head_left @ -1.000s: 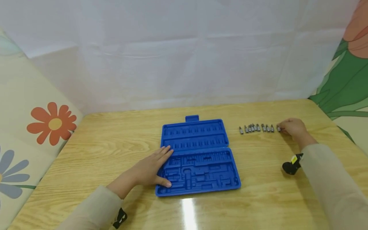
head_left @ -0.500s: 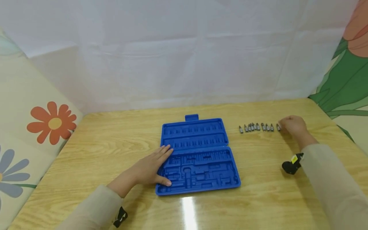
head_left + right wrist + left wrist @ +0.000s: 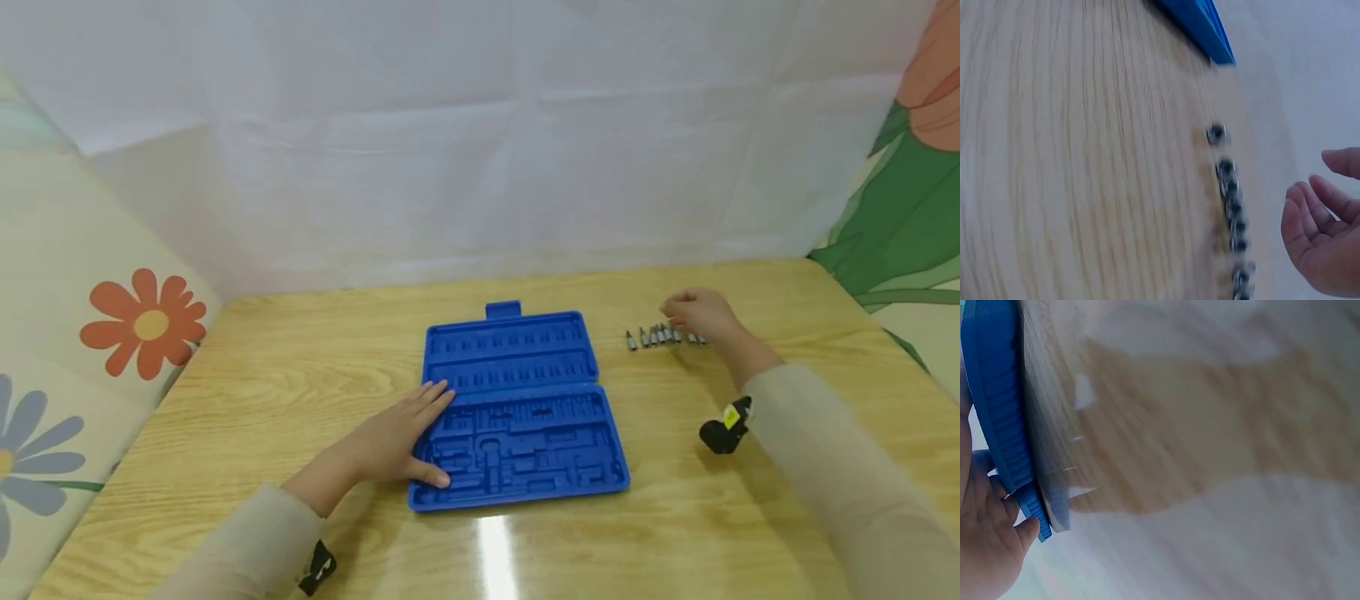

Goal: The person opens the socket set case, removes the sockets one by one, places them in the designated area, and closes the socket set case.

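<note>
A blue plastic tool case [image 3: 517,388] lies unfolded on the table, its moulded recesses facing up. My left hand [image 3: 393,437] rests on the case's left edge, fingers spread over the hinge area and thumb on the lower half. In the left wrist view, this hand [image 3: 988,540] touches the case's side [image 3: 999,394]. To the right of the case stands a row of small metal bit sockets [image 3: 632,341]. Above that row hovers my right hand [image 3: 701,315], hiding its right end. The right wrist view has this hand [image 3: 1329,237] with thumb and fingers apart, holding nothing, beside the sockets [image 3: 1233,206].
The wooden table [image 3: 300,350] meets a white cloth backdrop [image 3: 360,167] behind. Flower-printed panels [image 3: 150,325] flank it on the left and right. A black wrist camera [image 3: 723,433] hangs below the right sleeve.
My right hand has left the rightmost bit socket and moved left, over the row. That socket is now out of sight behind the hand or arm. The left hand stays on the case.
</note>
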Available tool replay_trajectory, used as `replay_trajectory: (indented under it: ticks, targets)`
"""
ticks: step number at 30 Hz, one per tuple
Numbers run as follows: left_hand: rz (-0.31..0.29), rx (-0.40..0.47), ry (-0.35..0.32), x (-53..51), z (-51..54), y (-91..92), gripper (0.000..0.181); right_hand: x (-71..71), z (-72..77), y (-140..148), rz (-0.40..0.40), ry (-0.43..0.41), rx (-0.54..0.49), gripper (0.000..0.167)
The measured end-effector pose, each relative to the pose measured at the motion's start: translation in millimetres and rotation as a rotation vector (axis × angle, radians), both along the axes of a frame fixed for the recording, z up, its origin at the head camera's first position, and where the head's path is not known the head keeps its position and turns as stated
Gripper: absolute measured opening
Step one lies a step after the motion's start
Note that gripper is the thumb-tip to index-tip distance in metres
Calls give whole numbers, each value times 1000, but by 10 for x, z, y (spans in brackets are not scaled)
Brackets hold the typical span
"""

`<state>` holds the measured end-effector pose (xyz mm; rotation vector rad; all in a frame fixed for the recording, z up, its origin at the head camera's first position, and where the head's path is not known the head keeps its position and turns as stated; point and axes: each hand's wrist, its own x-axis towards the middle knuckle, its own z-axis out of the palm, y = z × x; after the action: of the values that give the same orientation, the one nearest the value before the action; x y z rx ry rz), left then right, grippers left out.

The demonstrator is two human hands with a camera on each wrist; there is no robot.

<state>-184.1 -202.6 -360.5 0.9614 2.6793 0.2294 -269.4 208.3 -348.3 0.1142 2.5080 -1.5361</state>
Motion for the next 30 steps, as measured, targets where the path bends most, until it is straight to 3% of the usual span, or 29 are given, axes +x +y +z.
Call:
replay_trajectory:
  ticks: [9,20,27,30]
  targets:
    - [14,15,-2,10,-26,3,106,-126,-24,-504,190,-54,-35,42]
    - [26,0,-17,32,-11,13,106,-214,-101,-945,173,-166,95,57]
    - [35,-14,-19,17,39,24,105,-262,-119,-976,110,-224,-26,63]
    - [40,-19,-27,33,41,27,105,-276,-137,-999,103,-231,-19,64]
